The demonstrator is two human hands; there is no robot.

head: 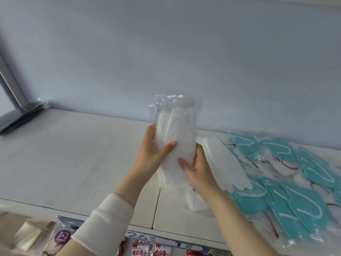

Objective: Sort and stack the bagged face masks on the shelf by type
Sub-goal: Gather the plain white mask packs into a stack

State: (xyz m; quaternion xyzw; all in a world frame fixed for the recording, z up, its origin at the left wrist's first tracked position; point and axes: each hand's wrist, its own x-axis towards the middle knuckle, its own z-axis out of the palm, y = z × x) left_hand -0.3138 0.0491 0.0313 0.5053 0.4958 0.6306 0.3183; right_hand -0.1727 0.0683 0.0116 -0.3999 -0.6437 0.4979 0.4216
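Note:
Both my hands hold a bundle of white masks in clear bags [176,130] upright above the white shelf top [73,154]. My left hand [154,154] grips its left side, thumb across the front. My right hand [195,167] grips the lower right side. More white bagged masks [227,163] lie just right of my hands, and one [197,204] lies under my right wrist. A spread of teal bagged masks [299,196] covers the shelf's right part, mixed with white masks with red loops [287,163].
A dark bagged stack [24,115] lies at the shelf's back left by a grey upright. The blue-grey wall [166,52] rises behind. Below the front edge hang price labels [147,237] and packaged goods [60,237].

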